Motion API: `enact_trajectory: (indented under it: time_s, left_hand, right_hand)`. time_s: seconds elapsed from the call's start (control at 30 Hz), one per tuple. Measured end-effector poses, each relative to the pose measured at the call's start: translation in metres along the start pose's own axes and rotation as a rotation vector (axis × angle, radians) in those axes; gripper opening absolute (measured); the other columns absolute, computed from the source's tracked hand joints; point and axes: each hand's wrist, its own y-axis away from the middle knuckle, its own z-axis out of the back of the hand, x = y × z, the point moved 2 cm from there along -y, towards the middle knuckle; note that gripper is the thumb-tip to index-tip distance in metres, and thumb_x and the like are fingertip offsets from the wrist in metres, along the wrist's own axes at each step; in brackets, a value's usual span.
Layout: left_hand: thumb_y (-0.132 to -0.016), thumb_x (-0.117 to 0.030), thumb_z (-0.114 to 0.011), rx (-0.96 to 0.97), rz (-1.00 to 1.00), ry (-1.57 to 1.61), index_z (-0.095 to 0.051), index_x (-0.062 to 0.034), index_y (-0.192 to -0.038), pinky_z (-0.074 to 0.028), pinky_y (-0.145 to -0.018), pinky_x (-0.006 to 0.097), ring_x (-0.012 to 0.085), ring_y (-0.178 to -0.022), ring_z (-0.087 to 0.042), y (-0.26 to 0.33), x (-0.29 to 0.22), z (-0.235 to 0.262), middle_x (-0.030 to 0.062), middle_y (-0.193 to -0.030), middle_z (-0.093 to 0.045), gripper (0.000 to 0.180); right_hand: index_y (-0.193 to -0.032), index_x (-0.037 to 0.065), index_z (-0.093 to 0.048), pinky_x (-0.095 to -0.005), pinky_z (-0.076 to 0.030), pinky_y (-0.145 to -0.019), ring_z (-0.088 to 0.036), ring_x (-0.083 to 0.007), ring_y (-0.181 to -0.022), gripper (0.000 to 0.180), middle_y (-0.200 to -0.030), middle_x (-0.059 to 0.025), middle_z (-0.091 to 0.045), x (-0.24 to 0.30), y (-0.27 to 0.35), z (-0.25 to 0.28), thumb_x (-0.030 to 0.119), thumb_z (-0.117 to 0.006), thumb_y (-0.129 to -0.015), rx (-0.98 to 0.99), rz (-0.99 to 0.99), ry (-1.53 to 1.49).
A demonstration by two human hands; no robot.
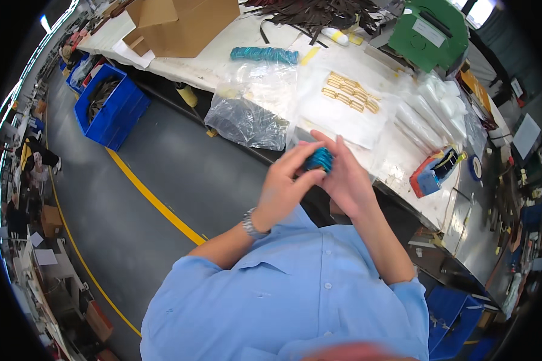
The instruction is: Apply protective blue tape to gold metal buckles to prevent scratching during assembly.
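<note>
In front of my body, at the table edge, I hold a small shiny teal-blue bundle that looks like coiled cord or stacked rings. My left hand wraps its fingers and thumb about the bundle's left side. Against the other side rests my right hand, its fingers stretched upward and its palm touching the bundle. A long teal bundle of similar look lies farther off, above a clear plastic bag hanging over the edge. Gold-coloured metal buckles sit in rows on a white sheet.
A cardboard box, dark strips and a green machine stand along the table's far side. Clear plastic rolls and a red-and-blue box are at right. Blue bins stand on the floor at left.
</note>
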Motion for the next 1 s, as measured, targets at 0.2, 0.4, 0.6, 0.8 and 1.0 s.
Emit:
enact_trajectory:
  time_s: [0.2, 0.4, 0.6, 0.8, 1.0]
  left_hand:
    - [-0.11, -0.017, -0.063, -0.298, 0.243, 0.431, -0.061, 0.0077, -0.143, -0.059, -0.098, 0.036, 0.0187, -0.107, -0.07, 0.022, 0.031, 0.11, 0.0113, -0.124, -0.072, 0.041]
    - [-0.111, -0.024, -0.065, -0.418, 0.226, 0.571, -0.065, 0.0062, -0.132, -0.059, -0.099, 0.038, 0.0216, -0.107, -0.071, 0.022, 0.062, 0.133, 0.0129, -0.12, -0.073, 0.037]
    - [-0.111, -0.025, -0.065, -0.434, 0.196, 0.68, -0.064, 0.0062, -0.128, -0.059, -0.101, 0.039, 0.0251, -0.11, -0.07, 0.0, 0.074, 0.119, 0.0152, -0.12, -0.072, 0.036]
    - [-0.11, -0.025, -0.067, -0.45, 0.24, 0.682, -0.067, 0.0046, -0.122, -0.06, -0.097, 0.038, 0.0234, -0.106, -0.071, -0.021, 0.06, 0.122, 0.013, -0.115, -0.073, 0.032]
    - [-0.109, -0.021, -0.068, -0.174, 0.358, 0.45, -0.069, 0.0061, -0.124, -0.062, -0.091, 0.035, 0.0198, -0.1, -0.073, -0.065, 0.021, 0.137, 0.0116, -0.112, -0.074, 0.032]
  right_hand:
    - [-0.157, 0.001, -0.046, -0.0499, -0.039, -0.122, -0.043, -0.0432, -0.15, 0.079, -0.16, -0.0218, -0.046, -0.014, -0.058, -0.039, 0.019, -0.083, -0.089, -0.036, 0.781, 1.505]
    - [-0.156, 0.002, -0.047, -0.0505, -0.036, -0.124, -0.034, -0.0465, -0.154, 0.083, -0.167, -0.0214, -0.036, -0.058, -0.129, -0.03, 0.015, -0.081, -0.082, 0.018, 1.024, 2.113]
    - [-0.117, 0.001, -0.069, -0.0458, -0.056, -0.089, -0.067, -0.0328, -0.11, 0.034, -0.124, -0.014, -0.065, -0.031, -0.144, -0.028, 0.011, -0.074, -0.086, 0.049, 0.984, 2.029]
    - [-0.088, 0.007, -0.07, -0.0433, -0.057, -0.065, -0.072, -0.0307, -0.076, 0.013, -0.087, -0.0098, -0.067, 0.0, -0.137, -0.035, 0.017, -0.07, -0.096, -0.004, 0.946, 1.849]
    - [-0.086, 0.007, -0.068, -0.0429, -0.056, -0.063, -0.072, -0.0314, -0.073, 0.016, -0.083, -0.0103, -0.068, 0.008, -0.142, -0.05, 0.019, -0.068, -0.098, -0.01, 1.074, 1.812]
